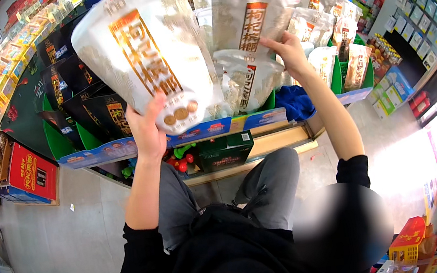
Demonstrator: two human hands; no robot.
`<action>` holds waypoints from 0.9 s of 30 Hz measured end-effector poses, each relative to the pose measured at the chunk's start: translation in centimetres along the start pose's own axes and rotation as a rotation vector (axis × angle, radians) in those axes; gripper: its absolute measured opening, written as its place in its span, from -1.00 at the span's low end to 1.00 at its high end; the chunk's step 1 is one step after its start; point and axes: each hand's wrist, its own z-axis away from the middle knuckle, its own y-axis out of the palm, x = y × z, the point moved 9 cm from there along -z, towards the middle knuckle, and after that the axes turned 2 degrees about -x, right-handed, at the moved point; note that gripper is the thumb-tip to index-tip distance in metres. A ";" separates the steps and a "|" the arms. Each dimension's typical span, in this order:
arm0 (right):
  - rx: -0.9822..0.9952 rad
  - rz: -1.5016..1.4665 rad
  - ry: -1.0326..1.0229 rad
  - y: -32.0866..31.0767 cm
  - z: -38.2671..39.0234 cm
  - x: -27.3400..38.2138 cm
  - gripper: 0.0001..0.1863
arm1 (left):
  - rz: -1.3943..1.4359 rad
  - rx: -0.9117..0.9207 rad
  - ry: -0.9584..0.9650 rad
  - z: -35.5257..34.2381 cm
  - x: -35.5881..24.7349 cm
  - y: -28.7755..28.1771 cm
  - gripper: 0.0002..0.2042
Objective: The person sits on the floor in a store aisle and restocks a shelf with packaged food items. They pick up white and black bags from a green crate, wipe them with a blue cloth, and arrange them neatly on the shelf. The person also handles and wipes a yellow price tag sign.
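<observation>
We grip left pouch [145,52], right pouch [229,15]
Our left hand [147,128] clamps low, likely for support; our right hand [289,54] pinches a side.

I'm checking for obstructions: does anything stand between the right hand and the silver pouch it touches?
Nothing visible does: the right hand touches the silver pouch directly, at its lower right side.

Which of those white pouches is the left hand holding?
The leftmost white pouch, largest in view, overlapping the black pouches; the left hand grips its lower edge. The other white pouches are farther right.
</observation>
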 end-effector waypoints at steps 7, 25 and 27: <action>-0.202 -0.188 -0.292 -1.3 10.2 10.8 -0.67 | 0.059 0.324 -0.172 5.3 2.4 -0.9 -0.31; -0.100 0.687 -0.404 2.4 19.8 2.4 -0.48 | 0.250 0.173 -0.519 12.7 8.5 -3.1 -0.52; -0.246 0.982 -0.401 0.5 19.0 1.6 -0.38 | 0.216 0.148 -0.508 12.4 8.6 -3.7 -0.53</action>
